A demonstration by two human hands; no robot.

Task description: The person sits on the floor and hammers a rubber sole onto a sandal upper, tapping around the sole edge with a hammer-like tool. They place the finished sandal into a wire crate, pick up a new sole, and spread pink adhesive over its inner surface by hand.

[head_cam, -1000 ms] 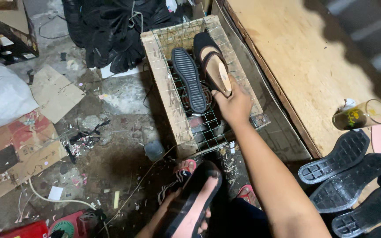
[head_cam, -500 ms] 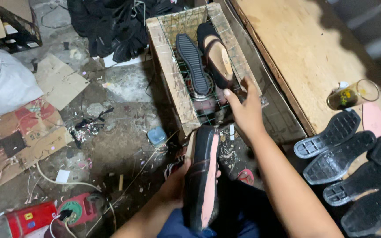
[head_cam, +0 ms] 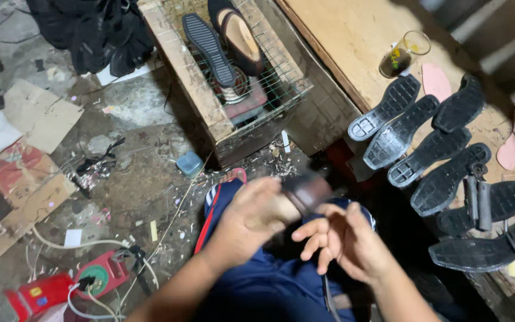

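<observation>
A dark, blurred shoe part (head_cam: 306,192) is gripped at one end by the left hand (head_cam: 251,217), whose fingers are curled around it over the lap. The right hand (head_cam: 344,241) is held just beside it, fingers loosely spread and bent, touching nothing that can be made out; what exactly the blurred piece is cannot be told. Blue trousers with a red and white stripe (head_cam: 251,280) are seen beneath both hands.

Ahead of the hands, a wooden crate lined with wire mesh (head_cam: 180,65) is set on the dirty concrete floor (head_cam: 138,179). Inside it, a black ribbed rubber sole (head_cam: 208,48) is leaned beside a black shoe with a tan insole (head_cam: 236,36).

To the right, a row of black moulded rubber soles (head_cam: 415,137) is laid out, tread up, on the pale wooden desk (head_cam: 353,36). A clear glass with dark liquid at the bottom (head_cam: 405,52) is stood near the far end of the row, and a pink insole (head_cam: 436,80) is laid just beside it.

On the floor to the left, flattened brown cardboard pieces (head_cam: 37,119) and a small pale blue box (head_cam: 189,163) are scattered. A red electrical device with a white cord (head_cam: 96,277) is seen near the lower left edge.
</observation>
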